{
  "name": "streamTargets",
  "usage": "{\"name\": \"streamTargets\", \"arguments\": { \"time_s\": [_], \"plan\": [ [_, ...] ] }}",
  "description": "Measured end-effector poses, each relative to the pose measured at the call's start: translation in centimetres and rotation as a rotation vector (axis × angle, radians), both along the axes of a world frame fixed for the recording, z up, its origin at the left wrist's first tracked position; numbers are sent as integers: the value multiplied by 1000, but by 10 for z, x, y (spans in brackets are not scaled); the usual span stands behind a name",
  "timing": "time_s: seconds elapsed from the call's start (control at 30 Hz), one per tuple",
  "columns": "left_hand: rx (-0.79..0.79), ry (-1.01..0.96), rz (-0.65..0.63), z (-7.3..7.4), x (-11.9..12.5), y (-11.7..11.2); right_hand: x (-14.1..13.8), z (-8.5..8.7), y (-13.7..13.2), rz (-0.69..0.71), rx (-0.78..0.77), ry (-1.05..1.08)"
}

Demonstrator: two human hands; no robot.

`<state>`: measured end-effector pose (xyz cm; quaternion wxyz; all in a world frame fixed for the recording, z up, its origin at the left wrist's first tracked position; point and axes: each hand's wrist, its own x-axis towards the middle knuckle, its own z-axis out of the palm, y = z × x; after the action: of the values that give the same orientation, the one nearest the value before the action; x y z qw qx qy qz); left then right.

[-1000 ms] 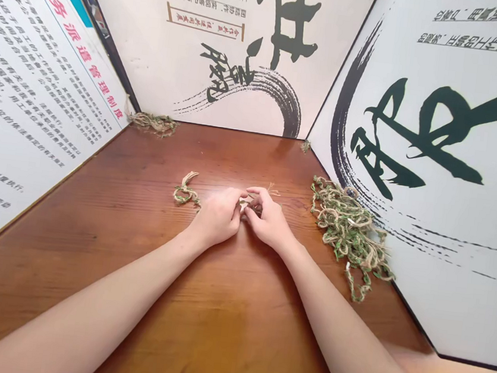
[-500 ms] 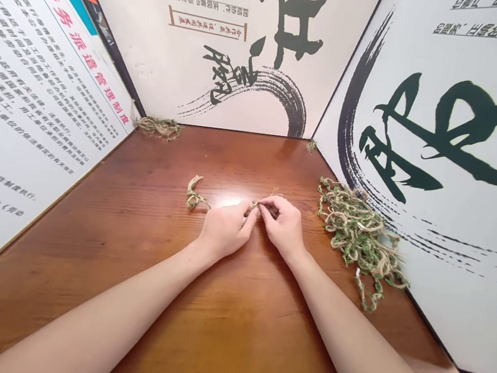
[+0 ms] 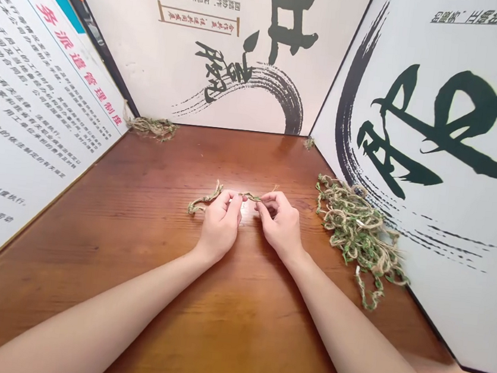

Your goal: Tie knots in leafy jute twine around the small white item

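A length of tan and green twine [image 3: 251,197] stretches between my two hands above the wooden table. My left hand [image 3: 221,222] is closed, thumb and fingers pinching the twine. Past its outer side, the twine's knotted tail [image 3: 202,200] bends over the tabletop. My right hand [image 3: 281,223] pinches the other part, its fingers curled, and a few loose strands stick up behind the knuckles. What lies inside the right palm is hidden.
A tangled pile of green and tan twine [image 3: 360,229] lies at the right against a printed board [image 3: 453,204]. A smaller bundle [image 3: 154,128] rests in the back left corner, with a scrap [image 3: 309,142] at the back right. Boards enclose the table [image 3: 232,328] on three sides.
My left hand has moved away from the right and turned more upright, so a stretch of twine now shows between them. The tail on the left has shifted and folded.
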<state>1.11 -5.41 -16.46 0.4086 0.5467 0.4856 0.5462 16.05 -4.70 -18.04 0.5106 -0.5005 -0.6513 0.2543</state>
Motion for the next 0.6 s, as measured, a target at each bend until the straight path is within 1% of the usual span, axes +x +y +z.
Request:
{"name": "streamTargets", "arguments": {
  "time_s": [0.07,0.13,0.27,0.37,0.5,0.6],
  "plan": [
    [38,48,4,-1,1,-3,-1,1,0,3,-39,21],
    [75,86,-16,-3,0,-4,-1,2,1,33,-48,13],
    [85,123,-140,-8,-2,0,0,1,3,116,-44,35],
    [109,117,-188,-10,-3,5,1,-1,5,179,-90,118],
    [153,131,-158,-9,-4,9,3,-3,8,243,-168,210],
    [117,129,-114,-9,-5,9,4,-5,9,260,-186,217]
  ]
}}
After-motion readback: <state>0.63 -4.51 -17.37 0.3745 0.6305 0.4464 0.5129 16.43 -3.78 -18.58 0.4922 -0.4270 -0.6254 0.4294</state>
